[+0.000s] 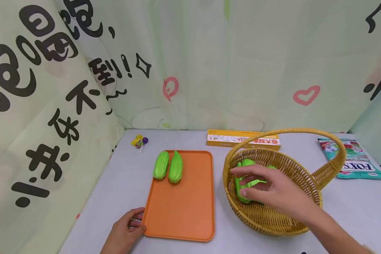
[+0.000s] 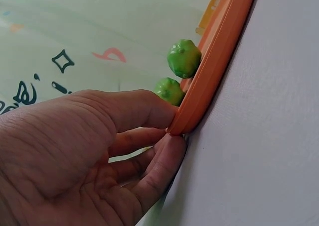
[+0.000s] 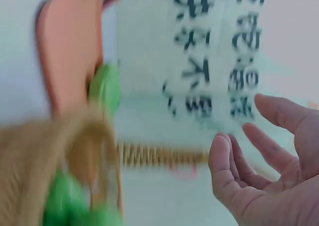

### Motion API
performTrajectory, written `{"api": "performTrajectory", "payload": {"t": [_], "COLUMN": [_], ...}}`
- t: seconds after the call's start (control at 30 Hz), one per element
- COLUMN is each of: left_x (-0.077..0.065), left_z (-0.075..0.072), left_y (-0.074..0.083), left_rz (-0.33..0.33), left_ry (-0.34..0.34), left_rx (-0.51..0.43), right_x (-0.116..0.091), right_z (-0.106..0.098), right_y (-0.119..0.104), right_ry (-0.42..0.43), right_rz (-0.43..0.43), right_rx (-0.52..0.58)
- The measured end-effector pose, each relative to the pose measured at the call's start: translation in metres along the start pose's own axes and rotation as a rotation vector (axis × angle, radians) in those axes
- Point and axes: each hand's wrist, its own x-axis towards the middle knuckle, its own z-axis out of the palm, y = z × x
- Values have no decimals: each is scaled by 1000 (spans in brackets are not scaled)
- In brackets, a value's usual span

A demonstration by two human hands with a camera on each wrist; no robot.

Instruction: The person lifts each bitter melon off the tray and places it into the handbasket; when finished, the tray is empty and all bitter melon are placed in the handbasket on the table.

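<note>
An orange tray (image 1: 181, 204) lies on the table. My left hand (image 1: 126, 229) pinches its left edge, the thumb on the rim and fingers beneath, as the left wrist view shows. Two bumpy green gourds, a blunt one (image 1: 161, 165) and a pointed one (image 1: 176, 167), rest side by side at the tray's far left corner. Over a wicker basket (image 1: 273, 225) hovers my right hand (image 1: 270, 187), fingers apart and loosely bent, holding nothing. Beneath it, more green gourds (image 1: 240, 188) sit inside the basket, partly hidden by the hand.
The basket's tall hooped handle (image 1: 292, 131) arches over its far side. Behind stands a yellow-orange box (image 1: 222, 138). A teal FOX'S bag (image 1: 358, 165) lies at the right, and wrapped candies (image 1: 137, 141) with a purple lollipop (image 1: 145, 140) at the far left. Printed curtains surround the table.
</note>
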Motion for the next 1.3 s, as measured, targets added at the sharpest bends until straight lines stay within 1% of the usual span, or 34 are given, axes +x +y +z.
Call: {"api": "performTrajectory", "payload": {"t": [0.1,0.13,0.2,0.33,0.47,0.6,0.73,0.83,1.0,1.07,1.2,1.3], "left_x": [-1,-1,-1,-1,-1,-2,-1,-2,-3,-3,-2,-2], "left_z": [-1,-1,-1,0,0,-1,-1,-1,-2,-2,0,1], "left_y": [0,0,0,-1,-2,-1,2,4,7,7,7,5], "left_rz": [4,6,12,17,3,-4,-5,-16,-10,-8,-22,-18], "left_ry": [5,5,5,-1,8,19,14,17,21,19,16,14], "left_rx": [4,4,1,-9,9,29,38,47,54,50,38,39], "right_x": [15,21,34,66,97,124,145,158,178,183,187,188], "right_z": [29,38,55,82,103,121,133,139,148,149,149,148], "right_y": [-9,-10,-12,-12,-8,-2,7,13,28,35,47,53], "right_ry": [-25,-28,-34,-15,39,89,120,122,129,140,150,152], "right_rz": [-81,-95,-92,-53,15,81,140,195,287,316,360,374], "right_rx": [66,85,126,168,152,98,39,21,74,97,101,97]}}
